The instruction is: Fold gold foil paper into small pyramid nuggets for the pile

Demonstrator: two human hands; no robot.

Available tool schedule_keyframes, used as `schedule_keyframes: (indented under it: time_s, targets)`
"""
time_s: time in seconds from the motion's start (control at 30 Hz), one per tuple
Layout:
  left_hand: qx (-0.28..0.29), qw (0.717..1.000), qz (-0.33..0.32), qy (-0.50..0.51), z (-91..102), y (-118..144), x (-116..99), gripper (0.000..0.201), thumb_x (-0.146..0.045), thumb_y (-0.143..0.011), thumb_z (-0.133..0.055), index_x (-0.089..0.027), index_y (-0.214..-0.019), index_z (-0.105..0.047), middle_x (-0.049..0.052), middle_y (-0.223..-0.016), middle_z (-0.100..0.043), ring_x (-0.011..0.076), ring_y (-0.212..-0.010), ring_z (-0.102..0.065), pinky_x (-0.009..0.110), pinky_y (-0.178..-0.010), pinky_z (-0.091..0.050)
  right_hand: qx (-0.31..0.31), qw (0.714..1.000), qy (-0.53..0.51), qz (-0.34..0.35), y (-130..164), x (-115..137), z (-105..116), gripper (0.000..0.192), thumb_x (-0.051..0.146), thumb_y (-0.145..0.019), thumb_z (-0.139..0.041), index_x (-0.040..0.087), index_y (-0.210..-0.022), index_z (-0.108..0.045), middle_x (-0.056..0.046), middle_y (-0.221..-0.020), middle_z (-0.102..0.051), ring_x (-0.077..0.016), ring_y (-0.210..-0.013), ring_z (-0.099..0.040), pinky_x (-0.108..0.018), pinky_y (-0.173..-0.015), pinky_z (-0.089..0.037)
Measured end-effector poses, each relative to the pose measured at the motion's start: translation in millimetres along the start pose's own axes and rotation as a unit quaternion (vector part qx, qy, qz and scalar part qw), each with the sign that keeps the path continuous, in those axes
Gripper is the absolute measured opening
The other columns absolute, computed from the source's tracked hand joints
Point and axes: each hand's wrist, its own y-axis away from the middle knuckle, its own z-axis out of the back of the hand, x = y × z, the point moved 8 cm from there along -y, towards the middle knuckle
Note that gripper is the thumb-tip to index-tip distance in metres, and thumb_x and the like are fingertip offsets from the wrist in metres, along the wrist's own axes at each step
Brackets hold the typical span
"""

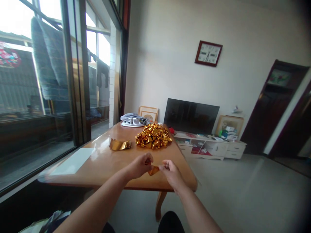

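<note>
Between my two hands, above the near edge of the wooden table [109, 176], is a small piece of gold foil paper [154, 170], partly folded. My left hand [140, 165] pinches it from the left, with the fingers curled. On the other side, my right hand [171, 171] pinches its right end between thumb and fingers. Just beyond lies a heaped pile of folded gold foil pieces [153, 137]. To the left of that pile rests a slightly curled stack of flat gold foil sheets [120, 145]. My fingers hide part of the held piece.
A pale sheet [73, 161] lies on the table's left side. Folded clothes [134, 119] and picture frames [148, 113] are at the far end. A large window [43, 81] runs along the left. Beyond the table stand a white cabinet [216, 149] and a television [191, 116].
</note>
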Motion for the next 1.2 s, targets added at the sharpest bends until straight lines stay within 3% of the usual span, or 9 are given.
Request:
schedule_keyframes:
  time_s: [0.07, 0.13, 0.27, 0.5, 0.87, 1.2]
  targets:
    - [-0.042, 0.991, -0.034, 0.119, 12.5, 20, -15, 0.017, -0.021, -0.08, -0.062, -0.018, -0.09, -0.049, -0.005, -0.074, -0.047, 0.0103, -0.065, -0.044, 0.022, -0.059, -0.036, 0.054, 0.988, -0.138, -0.053, 11, 12, -6, 0.05, 0.055, -0.083, -0.067, 0.02, -0.118, -0.059, -0.005, -0.096, -0.068, -0.0199, -0.085, -0.063, -0.027, -0.066, -0.046]
    - [-0.069, 0.979, -0.043, 0.187, 20.4, 40, -23, 0.02, -0.025, -0.083, -0.066, -0.018, -0.091, -0.049, -0.005, -0.074, -0.047, 0.0101, -0.065, -0.045, 0.022, -0.06, -0.036, 0.1, 0.972, -0.204, -0.067, 24, 30, -13, 0.05, 0.055, -0.08, -0.071, 0.02, -0.114, -0.063, -0.005, -0.096, -0.068, -0.0198, -0.087, -0.062, -0.026, -0.066, -0.044]
    - [-0.084, 0.961, -0.047, 0.259, 24.4, 76, -35, 0.025, -0.032, -0.086, -0.068, -0.017, -0.094, -0.05, -0.003, -0.077, -0.052, 0.0106, -0.067, -0.048, 0.022, -0.06, -0.036, 0.151, 0.957, -0.243, -0.058, 51, 60, -30, 0.039, 0.048, -0.08, -0.076, 0.018, -0.103, -0.067, -0.003, -0.086, -0.067, -0.0167, -0.081, -0.059, -0.025, -0.065, -0.041]
    - [-0.11, 0.948, -0.023, 0.297, 24.1, 117, -34, 0.026, -0.033, -0.086, -0.071, -0.016, -0.1, -0.056, -0.001, -0.081, -0.057, 0.0113, -0.07, -0.052, 0.023, -0.061, -0.038, 0.144, 0.958, -0.247, -0.026, 76, 85, -46, 0.032, 0.047, -0.085, -0.073, 0.016, -0.089, -0.065, 0.002, -0.071, -0.062, -0.011, -0.064, -0.051, -0.023, -0.062, -0.037]
    - [-0.12, 0.951, -0.019, 0.285, 27.9, 134, -37, 0.025, -0.038, -0.091, -0.065, -0.013, -0.087, -0.064, 0.005, -0.082, -0.066, 0.0168, -0.077, -0.061, 0.029, -0.072, -0.046, 0.179, 0.947, -0.265, 0.023, 87, 116, -54, 0.03, 0.048, -0.084, -0.073, 0.019, -0.087, -0.065, -0.002, -0.078, -0.07, -0.0168, -0.073, -0.066, -0.029, -0.073, -0.052]
    - [-0.157, 0.955, -0.061, 0.243, 32.9, 142, -54, 0.025, -0.037, -0.092, -0.064, -0.015, -0.08, -0.064, 0.005, -0.079, -0.065, 0.0165, -0.076, -0.06, 0.028, -0.072, -0.047, 0.151, 0.957, -0.241, 0.048, 90, 113, -49, 0.031, 0.051, -0.084, -0.071, 0.021, -0.088, -0.067, -0.005, -0.08, -0.071, -0.0226, -0.077, -0.068, -0.037, -0.077, -0.054]
